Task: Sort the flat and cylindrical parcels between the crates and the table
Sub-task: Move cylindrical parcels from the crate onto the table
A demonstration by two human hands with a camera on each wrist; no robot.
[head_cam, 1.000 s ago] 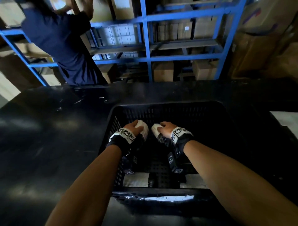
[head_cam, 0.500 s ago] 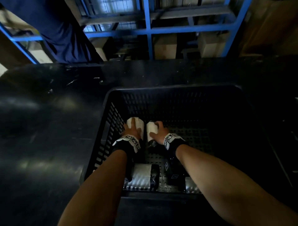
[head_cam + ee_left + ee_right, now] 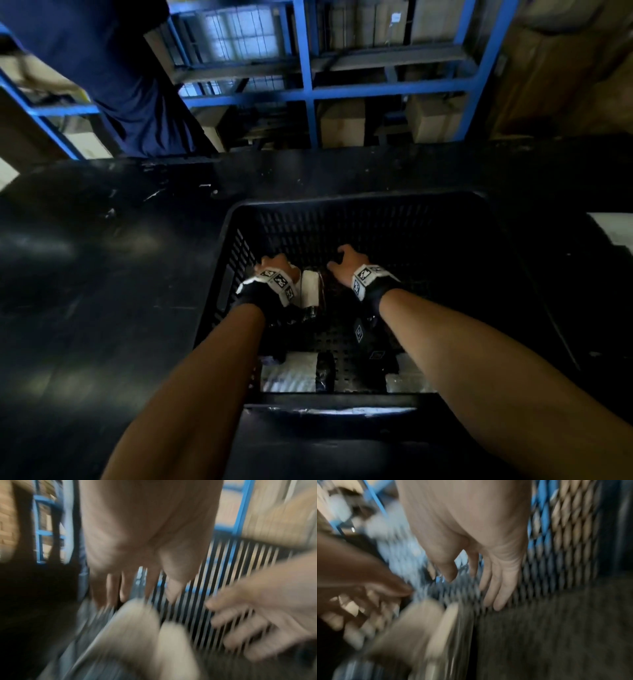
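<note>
A black slatted crate stands on the dark table, and both my hands are inside it. Two white cylindrical parcels lie side by side on its floor; in the head view one cylindrical parcel shows between my wrists. My left hand hovers over them with straight fingers, holding nothing, above the cylinders. My right hand is spread open just right of them, its fingers near the crate wall. The wrist views are blurred.
More white wrapped parcels lie along the crate's near wall. A flat white parcel lies at the table's right edge. A person in a dark blue shirt stands beyond the table by blue shelving holding cardboard boxes.
Both hands have let go of the two white cylinders, which now lie on the crate floor. The right hand has moved off to the right and opened.
</note>
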